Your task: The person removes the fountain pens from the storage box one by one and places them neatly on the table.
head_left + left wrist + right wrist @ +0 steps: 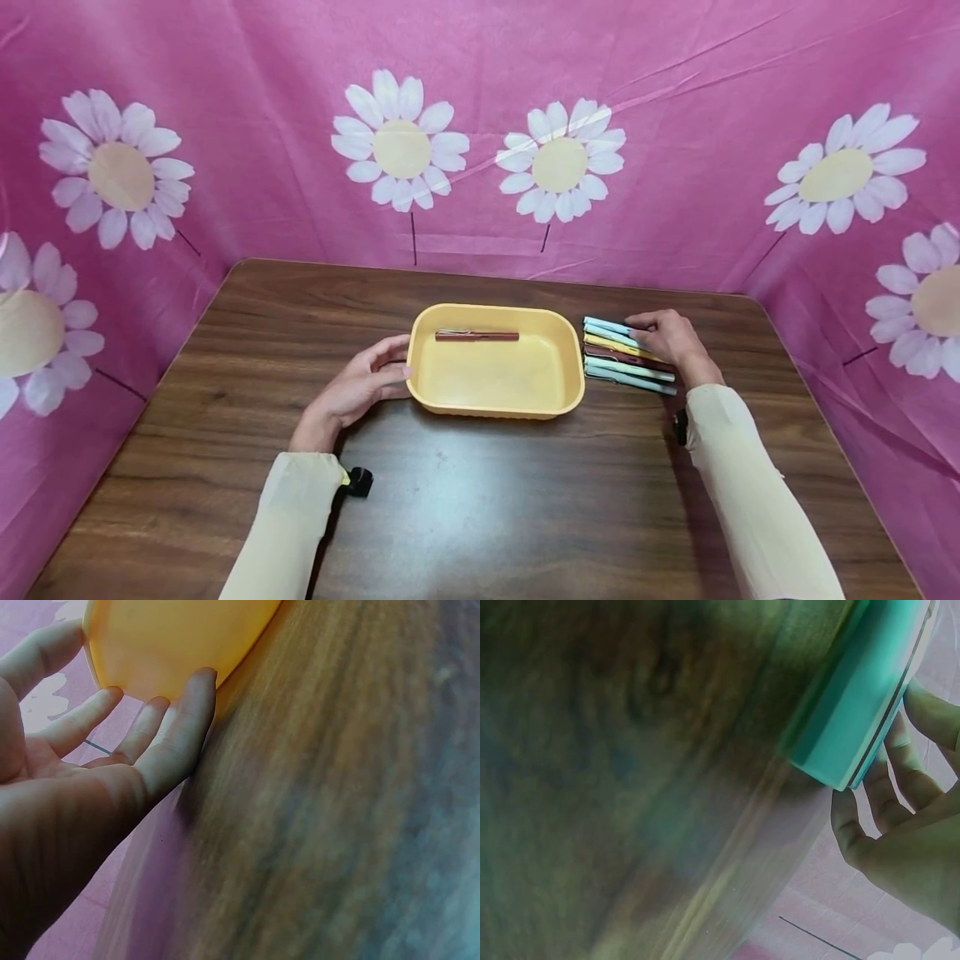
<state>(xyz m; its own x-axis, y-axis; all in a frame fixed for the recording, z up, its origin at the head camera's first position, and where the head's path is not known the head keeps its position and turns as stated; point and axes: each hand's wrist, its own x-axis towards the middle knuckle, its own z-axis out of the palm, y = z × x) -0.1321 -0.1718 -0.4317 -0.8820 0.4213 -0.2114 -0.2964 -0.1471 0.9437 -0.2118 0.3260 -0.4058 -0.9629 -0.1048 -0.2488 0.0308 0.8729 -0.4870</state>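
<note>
A yellow rectangular tray (491,383) rests on the wooden table, with a dark red pen (477,336) lying inside near its far wall. Outstretched fingers of my left hand (362,385) touch the tray's left end from outside; the left wrist view shows the fingertips against the tray wall (172,645). Right of the tray lies a row of pens: light blue, a yellow pen (611,343), a dark brown pen (633,357) and green-blue ones (630,381). At the row's far side, my right hand (670,337) pinches the end of a light blue pen (613,330).
The wooden table (450,508) extends toward me in front of the tray. A pink cloth (480,50) with white daisies hangs behind and along both sides of the table. Dark wrist devices (360,482) sit at both cuffs.
</note>
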